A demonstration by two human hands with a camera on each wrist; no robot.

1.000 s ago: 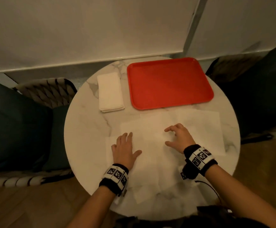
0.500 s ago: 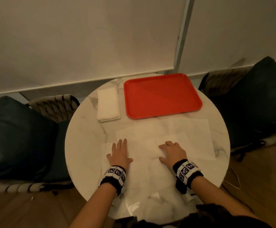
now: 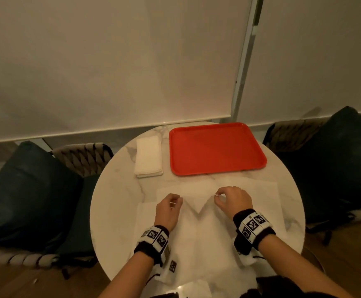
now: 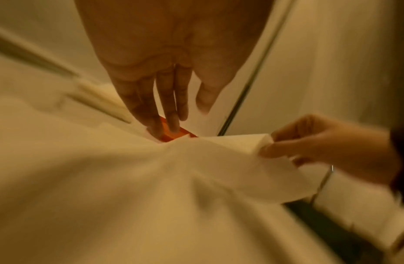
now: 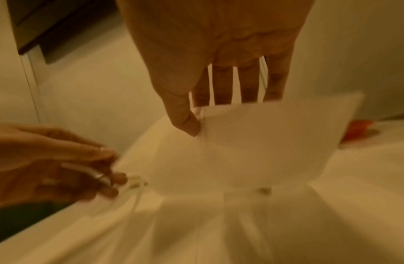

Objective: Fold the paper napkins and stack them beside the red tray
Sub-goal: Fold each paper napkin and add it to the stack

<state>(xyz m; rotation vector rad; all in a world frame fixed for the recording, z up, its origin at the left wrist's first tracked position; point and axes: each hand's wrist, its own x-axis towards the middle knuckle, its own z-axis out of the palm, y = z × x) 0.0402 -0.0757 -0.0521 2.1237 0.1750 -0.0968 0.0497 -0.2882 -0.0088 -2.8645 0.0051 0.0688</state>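
Observation:
A red tray (image 3: 217, 148) lies at the back of the round marble table (image 3: 115, 190). Left of it sits a stack of folded white napkins (image 3: 148, 157). Several unfolded napkins (image 3: 259, 194) overlap on the near half of the table. My left hand (image 3: 175, 203) and right hand (image 3: 217, 196) each pinch a corner of the top napkin (image 3: 197, 203), which is lifted off the pile and sags in a V between them. In the right wrist view my thumb (image 5: 187, 125) presses the napkin (image 5: 252, 142) against my fingers. In the left wrist view the sheet (image 4: 196, 169) is bunched and blurred.
Woven chairs with dark cushions stand close at the left (image 3: 29, 190) and right (image 3: 334, 164) of the table. A pale roller blind (image 3: 132, 61) hangs right behind it. Bare marble shows at the table's left side, in front of the folded stack.
Both hands lay flat on the spread napkins before. Now each pinches a corner of the top napkin and has raised it off the pile. The head view has tilted up.

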